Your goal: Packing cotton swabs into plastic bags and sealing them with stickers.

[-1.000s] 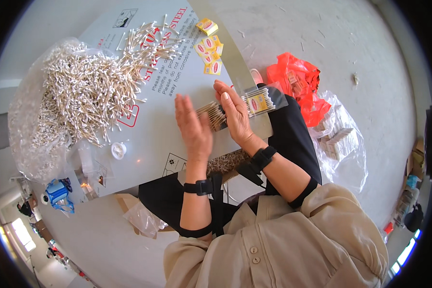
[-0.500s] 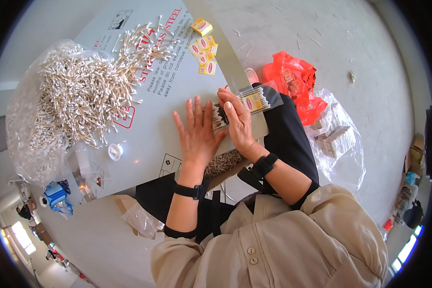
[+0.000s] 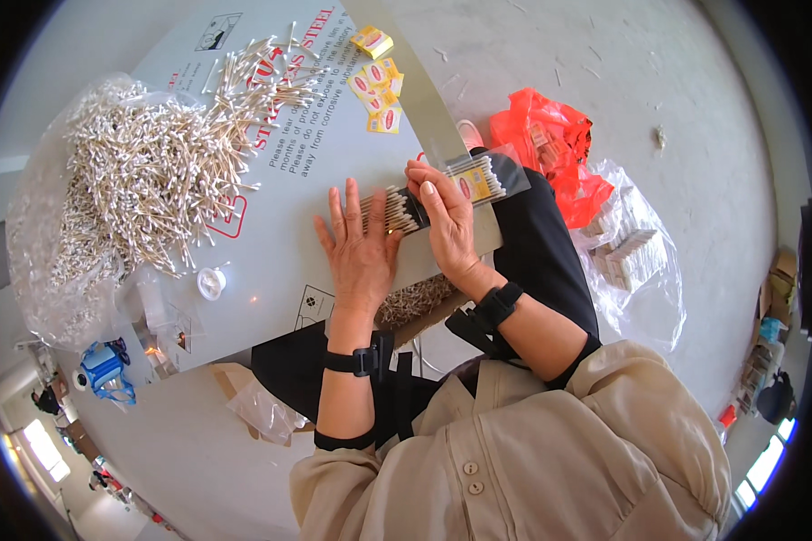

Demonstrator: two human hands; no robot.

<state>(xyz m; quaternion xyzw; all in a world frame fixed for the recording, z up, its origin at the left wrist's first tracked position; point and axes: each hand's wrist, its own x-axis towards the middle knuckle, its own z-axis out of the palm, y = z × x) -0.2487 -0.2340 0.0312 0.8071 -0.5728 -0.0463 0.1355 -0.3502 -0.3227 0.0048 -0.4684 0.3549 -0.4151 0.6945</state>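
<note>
My left hand (image 3: 363, 257) lies flat with its fingers spread, its thumb side against a row of loose cotton swabs (image 3: 393, 211) near the table's right edge. Just to the right, my right hand (image 3: 449, 224) is closed on a flat clear plastic bag (image 3: 513, 173) of cotton swabs. A yellow label card (image 3: 472, 184) shows inside that bag, whose far end sticks out past the table edge. A dark strip lies between the loose row and my right hand. My right fingertips are pressed together, and their exact grip on the bag is partly hidden.
A big heap of cotton swabs (image 3: 153, 171) spills from a clear sack on the table (image 3: 280, 239). Yellow cards (image 3: 377, 90), a yellow box (image 3: 371, 41) and a round white container (image 3: 211, 283) lie around. On the floor are red (image 3: 537, 117) and clear bags (image 3: 668, 298).
My left hand has shifted slightly left, away from my right hand, baring more of the swab row between them. My right hand stays closed at the bag.
</note>
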